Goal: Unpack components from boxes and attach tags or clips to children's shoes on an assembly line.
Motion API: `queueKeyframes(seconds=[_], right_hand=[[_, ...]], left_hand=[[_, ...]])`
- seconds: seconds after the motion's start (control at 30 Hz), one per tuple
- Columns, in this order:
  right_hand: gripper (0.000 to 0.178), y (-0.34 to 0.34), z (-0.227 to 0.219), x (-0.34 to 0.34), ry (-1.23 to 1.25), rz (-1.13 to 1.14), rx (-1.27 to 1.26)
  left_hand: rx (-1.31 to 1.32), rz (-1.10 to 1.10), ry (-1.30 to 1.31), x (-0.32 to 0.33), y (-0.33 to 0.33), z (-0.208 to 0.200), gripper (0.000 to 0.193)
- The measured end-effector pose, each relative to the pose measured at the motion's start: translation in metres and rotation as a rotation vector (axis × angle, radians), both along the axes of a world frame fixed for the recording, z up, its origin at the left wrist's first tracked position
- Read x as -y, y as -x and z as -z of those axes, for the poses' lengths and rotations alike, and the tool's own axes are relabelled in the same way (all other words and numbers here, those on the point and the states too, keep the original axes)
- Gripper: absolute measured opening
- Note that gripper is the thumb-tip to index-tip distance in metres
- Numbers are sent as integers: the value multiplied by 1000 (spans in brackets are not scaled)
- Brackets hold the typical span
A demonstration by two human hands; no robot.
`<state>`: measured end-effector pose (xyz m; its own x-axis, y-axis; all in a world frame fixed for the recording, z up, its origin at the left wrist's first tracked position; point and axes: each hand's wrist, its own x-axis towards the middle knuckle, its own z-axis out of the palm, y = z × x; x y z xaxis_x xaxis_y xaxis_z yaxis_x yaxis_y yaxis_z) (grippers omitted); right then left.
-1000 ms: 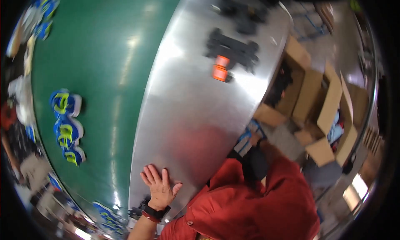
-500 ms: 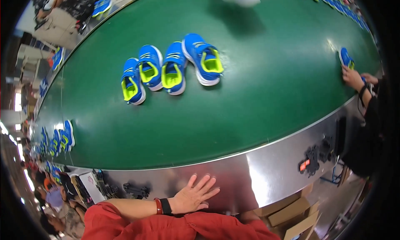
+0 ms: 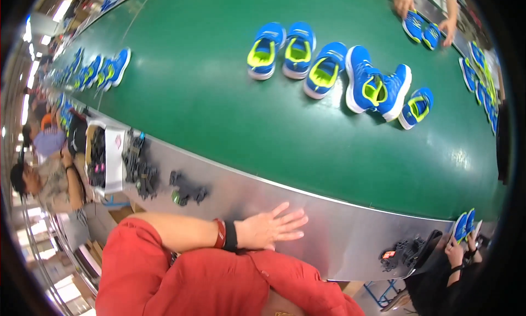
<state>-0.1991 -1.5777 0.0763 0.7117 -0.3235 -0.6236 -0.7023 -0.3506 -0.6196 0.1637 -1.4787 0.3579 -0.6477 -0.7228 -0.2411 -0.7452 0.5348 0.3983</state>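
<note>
My left hand (image 3: 272,227) rests on the metal ledge (image 3: 323,228) along the near side of the green conveyor belt. Its fingers are spread and it holds nothing. A red band and a black band circle that wrist. My right hand is not in view. Beyond the ledge, a row of blue sneakers with lime-green linings and white soles stands on the belt, among them a blue sneaker (image 3: 323,70). Toward the row's right end, one sneaker (image 3: 395,92) leans against another (image 3: 361,80).
Dark plastic pieces (image 3: 189,190) lie on the ledge to the left, near a white box (image 3: 114,157); more dark pieces (image 3: 402,254) are at right. Across the belt, a person's hands (image 3: 404,2) are by two sneakers. At far right, another person's hands (image 3: 455,254) hold sneakers.
My view has turned, so the belt now slopes down to the right. The middle sneakers appear farther right, with more of them showing. My left hand stays spread on the ledge.
</note>
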Motion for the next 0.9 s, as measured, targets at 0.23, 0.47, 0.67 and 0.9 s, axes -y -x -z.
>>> queueKeyframes(seconds=[0.23,0.47,0.67,0.9], right_hand=[[23,-10,-124,-39,-33,-42,-65],[20,-26,-250,-109,-54,-30,-145],[10,-143,-356,-123,301,47,319],[52,-350,-348,-94,624,-313,845]], left_hand=[[-25,-48,83,-4,2,-5,88],[-246,-238,138,-62,25,-2,42],[-506,-566,400,-137,-53,11,22],[-464,-1034,521,-156,-161,-46,18]])
